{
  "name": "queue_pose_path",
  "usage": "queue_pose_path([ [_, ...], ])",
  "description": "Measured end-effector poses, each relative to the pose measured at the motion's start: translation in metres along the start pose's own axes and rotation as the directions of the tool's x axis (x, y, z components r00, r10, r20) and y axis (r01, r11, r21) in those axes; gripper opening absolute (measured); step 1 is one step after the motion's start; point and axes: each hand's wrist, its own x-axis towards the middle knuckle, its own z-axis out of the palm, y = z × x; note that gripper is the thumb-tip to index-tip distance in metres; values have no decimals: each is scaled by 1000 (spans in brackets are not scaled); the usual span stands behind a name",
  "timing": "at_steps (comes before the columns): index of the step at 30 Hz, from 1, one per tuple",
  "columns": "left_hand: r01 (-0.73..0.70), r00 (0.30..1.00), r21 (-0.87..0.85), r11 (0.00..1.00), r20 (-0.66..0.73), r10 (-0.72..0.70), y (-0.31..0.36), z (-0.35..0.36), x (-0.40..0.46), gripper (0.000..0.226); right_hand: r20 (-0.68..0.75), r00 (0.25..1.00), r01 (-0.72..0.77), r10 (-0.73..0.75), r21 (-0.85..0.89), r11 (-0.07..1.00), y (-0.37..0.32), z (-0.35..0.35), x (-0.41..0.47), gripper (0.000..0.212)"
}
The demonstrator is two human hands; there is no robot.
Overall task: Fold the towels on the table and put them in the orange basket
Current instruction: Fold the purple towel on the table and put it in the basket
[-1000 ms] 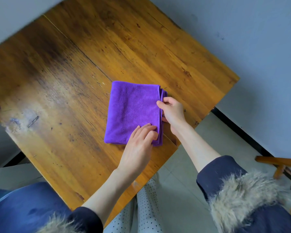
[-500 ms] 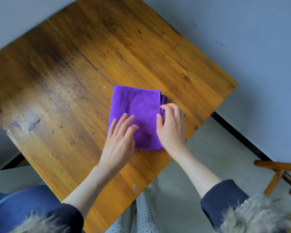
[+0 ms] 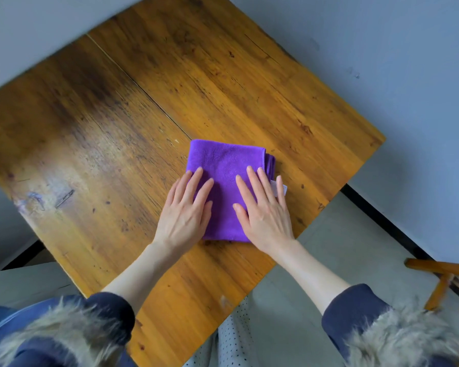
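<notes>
Head view, the only one I have. I note a purple towel (image 3: 224, 168) folded into a compact rectangle, lying flat on the wooden table (image 3: 117, 128) slightly right of the frame's centre, near the table's lower right edge. Layered fold edges show along the towel's right side, and a small white tag (image 3: 276, 187) sticks out there, partly under the right hand's outer fingers.

The left hand (image 3: 186, 215) lies palm down with fingers straight and slightly spread; it grasps nothing and presses flat on the towel's lower left portion, with its outer fingers overhanging the towel's left edge onto the wood. The right hand (image 3: 265, 218) is likewise flat and released, fingers extended, pressing on the towel's lower right portion; its heel reaches past the towel's near edge. The two hands sit side by side, apart, with a strip of purple cloth visible between them.

Both forearms are bare; dark blue sleeves with fur trim (image 3: 398, 337) fill the lower corners of the frame. A wooden chair part (image 3: 440, 271) appears at the lower right edge, blurred. I see grey wall (image 3: 382, 49) across the upper right and pale floor (image 3: 329, 247) beneath the table's right corner. The table surface carries a dark worn patch in the upper left and scuff marks at the left.
</notes>
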Motion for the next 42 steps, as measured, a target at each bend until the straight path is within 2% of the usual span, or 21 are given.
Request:
queue_pose_path([
  [3, -31, 999, 39, 999, -9, 31, -11, -4, 35, 49, 12, 1000, -9, 10, -47, 999, 8, -5, 27, 55],
  [7, -84, 983, 189, 978, 178, 50, -23, 4, 66, 59, 118, 991, -49, 66, -142, 989, 19, 0, 45, 57],
  [10, -69, 975, 219, 973, 223, 19, -25, 8, 68, 60, 128, 989, -59, 73, -111, 992, 17, 1, 45, 58],
  [12, -59, 980, 141, 988, 199, 31, -23, 5, 64, 58, 85, 993, -85, 86, -10, 996, 12, -2, 39, 55],
  [15, 1, 999, -130, 992, 54, 6, -21, -3, 50, 53, -65, 982, -158, 177, 232, 960, 4, -10, 19, 45],
  [17, 63, 998, -246, 967, -13, -68, -20, -6, 32, 51, -173, 959, -165, 223, 297, 941, 0, -12, 1, 35],
  [19, 156, 986, -323, 933, -4, -166, -21, -6, 16, 51, -206, 926, -234, 317, 347, 908, -3, -13, -13, 27],
  [21, 282, 955, -431, 857, 36, -295, -22, -5, 7, 49, -110, 869, -395, 483, 435, 810, -5, -13, -17, 22],
  [24, 473, 861, -555, 685, 124, -494, -24, -6, 11, 40, 142, 702, -659, 698, 501, 562, -1, -8, -8, 26],
  [26, 565, 800, -584, 583, 217, -559, -26, -7, 19, 34, 286, 600, -742, 747, 547, 387, 1, -7, 2, 29],
  [28, 611, 776, -567, 553, 292, -559, -26, -7, 25, 32, 386, 554, -759, 738, 599, 256, 3, -4, 11, 29],
  [29, 621, 774, -546, 562, 319, -547, -25, -6, 25, 32, 414, 539, -770, 734, 596, 229, 4, -2, 13, 29],
  [32, 661, 746, -507, 553, 368, -555, -20, -2, 19, 31, 459, 525, -790, 717, 577, 208, 10, 1, 10, 24],
  [34, 733, 642, -551, 398, 368, -673, -30, -26, -26, 29, 548, 604, -781, 578, 552, 293, -18, -17, 8, 16],
  [37, 724, 636, -613, 317, 413, -652, -30, -17, -44, 28, 621, 611, -788, 491, 536, 303, -15, -18, 6, 15],
  [40, 713, 612, -686, 147, 507, -607, -28, -16, -56, 29, 612, 640, -767, 465, 539, 348, -16, -12, -2, 14],
  [42, 688, 586, -726, 12, 545, -599, -28, -22, -74, 29, 582, 698, -715, 416, 587, 380, -25, -16, -4, 10],
])
